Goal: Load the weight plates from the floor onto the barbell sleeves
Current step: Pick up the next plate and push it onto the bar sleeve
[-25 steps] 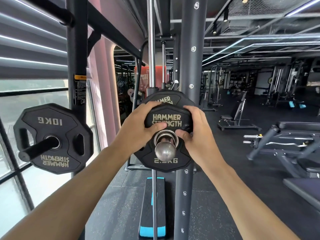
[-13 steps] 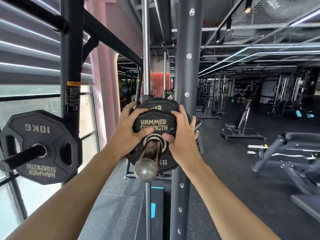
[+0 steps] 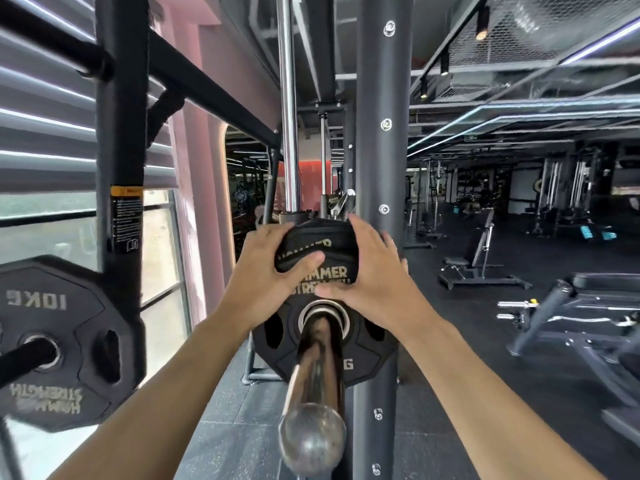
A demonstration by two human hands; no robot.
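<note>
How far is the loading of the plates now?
Done: a larger plate already sits on the sleeve. In hand: the left hand and right hand press a small plate, threaded far down the sleeve, toward it. Left: whether they touch is hidden. No floor plates show; the 10KG plate hangs on a peg.

plate [image 3: 360, 344] on sleeve [image 3: 317, 372], upright [image 3: 375, 133] behind
</note>
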